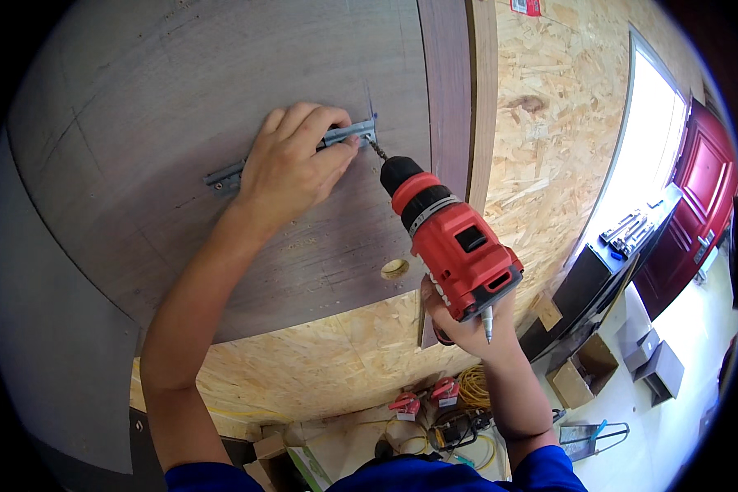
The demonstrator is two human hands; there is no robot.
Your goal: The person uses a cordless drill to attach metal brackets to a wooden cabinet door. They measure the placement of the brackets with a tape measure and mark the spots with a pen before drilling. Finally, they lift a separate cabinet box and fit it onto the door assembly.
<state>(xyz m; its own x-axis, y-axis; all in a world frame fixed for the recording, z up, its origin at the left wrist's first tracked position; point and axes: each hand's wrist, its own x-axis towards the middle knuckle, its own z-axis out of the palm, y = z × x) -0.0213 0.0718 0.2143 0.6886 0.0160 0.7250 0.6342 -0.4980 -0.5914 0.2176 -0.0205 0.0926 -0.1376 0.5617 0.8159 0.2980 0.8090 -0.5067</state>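
- The left hand (291,168) is pressed flat, fingers spread, over a grey metal bracket (246,168), pinning it against a dark wood panel (221,82).
- The bracket's long axis runs from lower left to upper right; one end shows left of the hand, the other beyond the fingertips.
- The right hand (467,324) is clenched around the grip of one red and black cordless drill (451,238); a pen-like tip is seen sticking down between the fingers.
- The drill is pointed up and to the left, its bit (377,149) meeting the bracket's upper right end.
- One round hole (394,268) is cut in the panel just below the drill.
- The panel is set against a wall of chipboard (541,123); a small red label (526,6) is fixed at its top edge.
- Below, on the floor, two red clamps (425,398), a coil of yellow cable (473,385) and one open cardboard box (584,373) are seen; two grey boxes (649,353) lie further right.
- A dark red door (697,197) stands at the far right.
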